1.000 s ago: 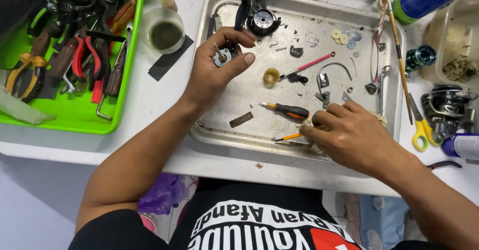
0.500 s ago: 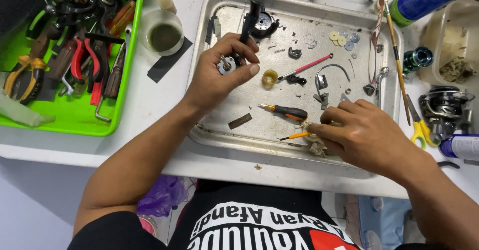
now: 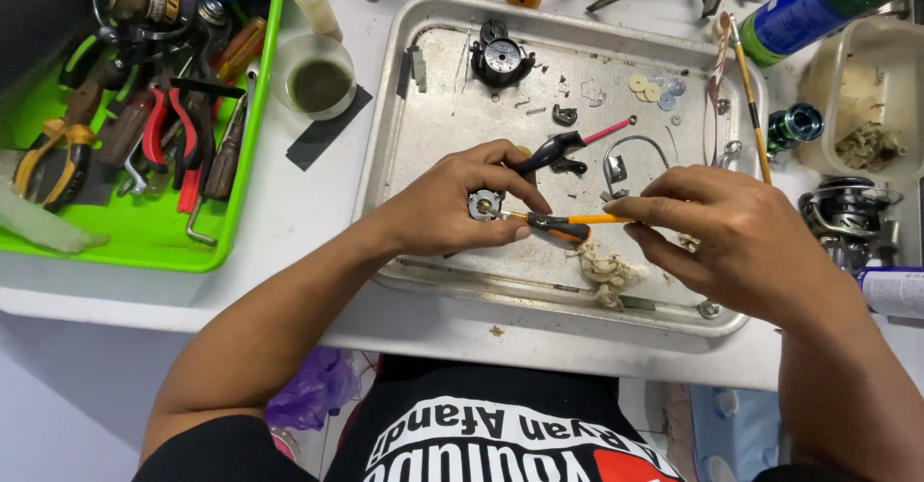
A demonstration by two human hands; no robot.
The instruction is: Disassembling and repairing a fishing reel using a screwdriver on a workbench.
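Small round metal part [image 3: 484, 203], pinched in left grip [image 3: 452, 208]; right grip [image 3: 731, 232] pinches orange screwdriver [image 3: 563, 220]. Tray [image 3: 423, 136] clutter at twelve o'clock.

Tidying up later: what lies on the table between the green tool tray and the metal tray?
In the head view, a cup of dark liquid on a black sheet lies between green tray and metal tray.

Your white table [image 3: 289, 208] carries a metal tray [image 3: 385, 145] in the middle. Left of the tray sit a small cup [image 3: 319, 76], a dark strip [image 3: 325, 128] and a green tray [image 3: 144, 241]; right of it, a clear tub [image 3: 837, 107].
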